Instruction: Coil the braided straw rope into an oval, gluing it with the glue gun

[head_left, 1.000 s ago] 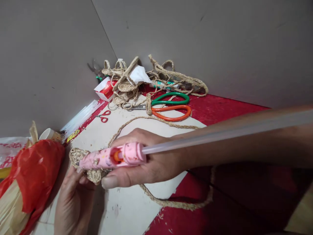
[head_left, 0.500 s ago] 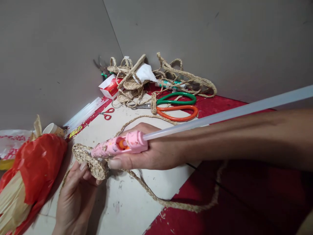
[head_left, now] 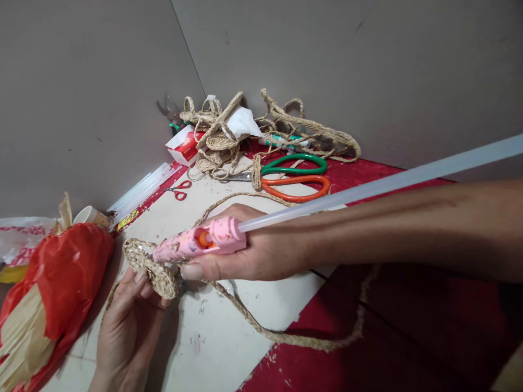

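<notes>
My right hand (head_left: 253, 250) is wrapped round a pink glue gun (head_left: 200, 239), and a long translucent glue stick (head_left: 368, 189) runs out of its back end. The gun's nozzle meets the upper face of a coiled oval of braided straw cord (head_left: 161, 276). Thumb and fingers of my left hand (head_left: 131, 321) pinch that oval piece from below. A loose length of the braided cord (head_left: 261, 329) trails from the piece to the right in a wide curve. The gun's handle and trigger are hidden by my right hand.
Large scissors (head_left: 296, 179) with green and orange handles lie beyond my hands, near small red scissors (head_left: 180, 190). Heaped braided cord (head_left: 220, 141) rests by the wall. Glue sticks (head_left: 141, 188), a paper cup (head_left: 92, 216) and a red plastic bag (head_left: 61, 277) are on the left.
Hardly anything differs. Both hands, the glue gun and the straw piece keep almost the same position, with only a slight shift of the view.
</notes>
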Action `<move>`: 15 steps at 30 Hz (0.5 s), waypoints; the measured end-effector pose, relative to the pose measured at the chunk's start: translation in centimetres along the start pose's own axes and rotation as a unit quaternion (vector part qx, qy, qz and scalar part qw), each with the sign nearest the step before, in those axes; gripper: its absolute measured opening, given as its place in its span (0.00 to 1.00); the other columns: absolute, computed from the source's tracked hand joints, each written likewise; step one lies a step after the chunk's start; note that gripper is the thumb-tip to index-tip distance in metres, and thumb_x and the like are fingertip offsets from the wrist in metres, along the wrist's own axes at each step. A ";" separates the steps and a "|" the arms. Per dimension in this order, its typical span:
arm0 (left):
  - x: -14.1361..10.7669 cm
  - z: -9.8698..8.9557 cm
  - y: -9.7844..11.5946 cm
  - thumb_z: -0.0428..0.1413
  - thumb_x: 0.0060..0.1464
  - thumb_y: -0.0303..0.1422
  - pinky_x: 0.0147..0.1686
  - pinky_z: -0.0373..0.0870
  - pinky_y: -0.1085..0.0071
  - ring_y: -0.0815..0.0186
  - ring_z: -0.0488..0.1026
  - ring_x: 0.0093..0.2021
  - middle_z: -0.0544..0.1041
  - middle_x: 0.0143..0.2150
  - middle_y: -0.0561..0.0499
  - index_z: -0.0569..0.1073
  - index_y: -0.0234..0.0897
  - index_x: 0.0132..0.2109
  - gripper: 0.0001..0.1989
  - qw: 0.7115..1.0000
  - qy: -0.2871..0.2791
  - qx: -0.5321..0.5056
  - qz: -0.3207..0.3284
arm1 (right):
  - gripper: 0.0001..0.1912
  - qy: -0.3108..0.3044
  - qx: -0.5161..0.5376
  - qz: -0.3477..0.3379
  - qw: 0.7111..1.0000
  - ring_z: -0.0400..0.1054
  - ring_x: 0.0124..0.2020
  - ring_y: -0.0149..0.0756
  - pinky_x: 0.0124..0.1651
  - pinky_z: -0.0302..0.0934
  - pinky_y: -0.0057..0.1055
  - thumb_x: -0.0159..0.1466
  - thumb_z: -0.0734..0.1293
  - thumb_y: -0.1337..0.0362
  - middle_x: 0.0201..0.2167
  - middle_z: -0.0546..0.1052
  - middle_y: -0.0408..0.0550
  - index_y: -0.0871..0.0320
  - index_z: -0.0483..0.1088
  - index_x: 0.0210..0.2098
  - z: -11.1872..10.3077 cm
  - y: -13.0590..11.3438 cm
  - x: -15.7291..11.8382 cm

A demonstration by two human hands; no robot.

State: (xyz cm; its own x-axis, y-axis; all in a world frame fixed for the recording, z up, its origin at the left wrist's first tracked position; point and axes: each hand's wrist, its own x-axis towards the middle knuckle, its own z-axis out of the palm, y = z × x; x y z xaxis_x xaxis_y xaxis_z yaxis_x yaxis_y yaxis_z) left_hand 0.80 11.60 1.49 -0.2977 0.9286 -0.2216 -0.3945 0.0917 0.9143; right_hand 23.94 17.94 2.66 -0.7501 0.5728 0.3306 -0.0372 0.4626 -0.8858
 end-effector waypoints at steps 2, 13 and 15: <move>0.0 0.1 0.0 0.67 0.41 0.24 0.24 0.74 0.77 0.71 0.72 0.26 0.79 0.34 0.51 0.78 0.37 0.36 0.13 1.000 0.004 0.001 0.001 | 0.22 0.002 0.006 -0.002 1.000 0.69 0.57 0.28 0.60 0.56 0.18 0.67 0.64 0.58 0.58 0.73 0.39 0.56 0.70 0.59 0.1 0.1 0.0; 0.1 -0.2 0.3 0.67 0.41 0.23 0.24 0.73 0.77 0.77 0.63 0.20 0.72 0.26 0.56 0.77 0.33 0.34 0.10 1.000 0.010 -0.007 -0.003 | 0.23 -0.008 -0.005 0.000 1.000 0.70 0.57 0.30 0.58 0.59 0.20 0.67 0.64 0.56 0.57 0.75 0.39 0.54 0.70 0.59 0.1 0.2 0.0; 0.0 -0.1 0.3 0.67 0.41 0.23 0.24 0.73 0.78 0.77 0.64 0.21 0.75 0.29 0.56 0.76 0.34 0.34 0.11 1.000 0.013 -0.009 -0.002 | 0.23 -0.014 0.001 0.002 1.000 0.69 0.58 0.29 0.58 0.57 0.18 0.67 0.64 0.56 0.59 0.73 0.40 0.56 0.70 0.59 0.1 0.2 0.0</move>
State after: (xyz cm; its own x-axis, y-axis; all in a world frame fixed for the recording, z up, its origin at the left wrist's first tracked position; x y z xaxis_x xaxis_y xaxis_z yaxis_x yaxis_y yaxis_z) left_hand 0.65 11.63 1.70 -0.3181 0.9190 -0.2329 -0.4112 0.0877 0.9073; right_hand 23.89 17.96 2.48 -0.7687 0.5553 0.3174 -0.0357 0.4583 -0.8881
